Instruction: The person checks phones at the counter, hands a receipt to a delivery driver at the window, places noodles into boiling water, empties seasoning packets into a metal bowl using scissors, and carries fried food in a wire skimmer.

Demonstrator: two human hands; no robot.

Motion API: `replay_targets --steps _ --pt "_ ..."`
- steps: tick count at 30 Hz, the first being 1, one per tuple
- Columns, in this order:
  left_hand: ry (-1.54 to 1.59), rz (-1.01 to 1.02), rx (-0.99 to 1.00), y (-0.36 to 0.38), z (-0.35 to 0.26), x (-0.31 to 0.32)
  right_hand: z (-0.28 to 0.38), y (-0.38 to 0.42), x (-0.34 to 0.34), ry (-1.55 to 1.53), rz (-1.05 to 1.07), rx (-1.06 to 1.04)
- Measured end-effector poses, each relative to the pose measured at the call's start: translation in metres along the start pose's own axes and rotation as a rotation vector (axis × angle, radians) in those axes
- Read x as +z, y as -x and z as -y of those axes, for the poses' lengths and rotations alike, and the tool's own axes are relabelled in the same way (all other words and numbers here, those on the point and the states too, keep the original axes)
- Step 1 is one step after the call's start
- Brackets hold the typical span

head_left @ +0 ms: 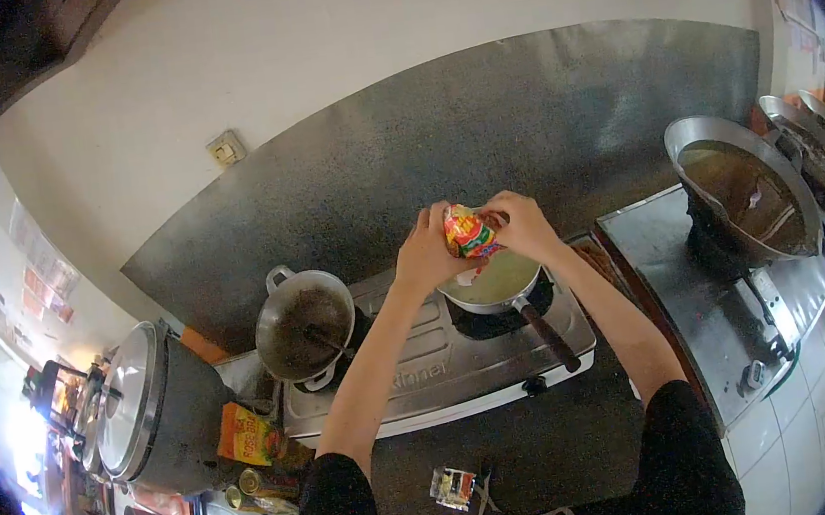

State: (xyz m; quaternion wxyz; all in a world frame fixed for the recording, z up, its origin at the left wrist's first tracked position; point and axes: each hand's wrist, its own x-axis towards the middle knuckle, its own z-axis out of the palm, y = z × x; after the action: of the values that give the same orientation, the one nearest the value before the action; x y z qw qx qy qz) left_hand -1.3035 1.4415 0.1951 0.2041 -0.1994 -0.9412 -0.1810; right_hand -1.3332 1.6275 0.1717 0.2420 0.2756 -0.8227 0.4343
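Observation:
A crumpled food packet [470, 234], printed red, yellow and green, is gripped between my two hands over the saucepan. My left hand [421, 257] has its fingers wrapped around the packet's left side. On the other side, my right hand [524, 230] pinches its upper right edge. Below them a saucepan [511, 282] with pale liquid sits on the right burner, its dark handle pointing toward me. The packet's lower end overlaps the pan's rim in this view. My wrists hide part of the stove [411, 343].
A wok [305, 324] with dark contents stands on the left burner. Nearer me lie a small sachet [453, 487] and scissors [484, 496]. At left are a large lidded pot [162, 409], a yellow-red pouch [248, 434] and cans [255, 483]; at right, a big oil-filled pan [752, 187].

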Motion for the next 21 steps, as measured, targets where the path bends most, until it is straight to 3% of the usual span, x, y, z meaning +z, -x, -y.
replay_targets --steps 1,3,4,6,7,9,16,19,21 --pt "0.0 -0.003 0.0 -0.002 0.011 0.006 -0.001 0.0 -0.001 -0.01 -0.012 0.026" --pt "0.555 0.019 0.096 -0.01 0.04 0.024 0.0 0.0 -0.005 0.051 -0.031 -0.014" --pt "0.555 0.018 0.098 -0.012 0.036 0.017 0.005 0.001 -0.008 0.108 -0.05 -0.051" --pt "1.04 -0.06 -0.216 -0.014 0.029 0.004 0.019 0.005 -0.011 0.094 -0.04 -0.05" --pt "1.039 -0.063 -0.214 -0.015 0.02 -0.006 0.025 0.005 -0.011 0.081 -0.029 -0.051" --pt "0.701 0.025 -0.362 -0.013 0.006 -0.019 0.029 0.005 -0.008 0.101 -0.032 -0.071" --pt "0.852 -0.034 -0.414 -0.021 0.043 0.009 0.036 0.011 -0.005 0.12 0.004 -0.078" --pt "0.581 -0.132 -0.348 -0.025 0.061 0.017 0.042 0.011 -0.003 0.084 -0.004 -0.052" --pt "0.665 -0.015 -0.363 -0.026 0.062 0.017 0.039 0.008 -0.004 0.079 -0.036 -0.078"
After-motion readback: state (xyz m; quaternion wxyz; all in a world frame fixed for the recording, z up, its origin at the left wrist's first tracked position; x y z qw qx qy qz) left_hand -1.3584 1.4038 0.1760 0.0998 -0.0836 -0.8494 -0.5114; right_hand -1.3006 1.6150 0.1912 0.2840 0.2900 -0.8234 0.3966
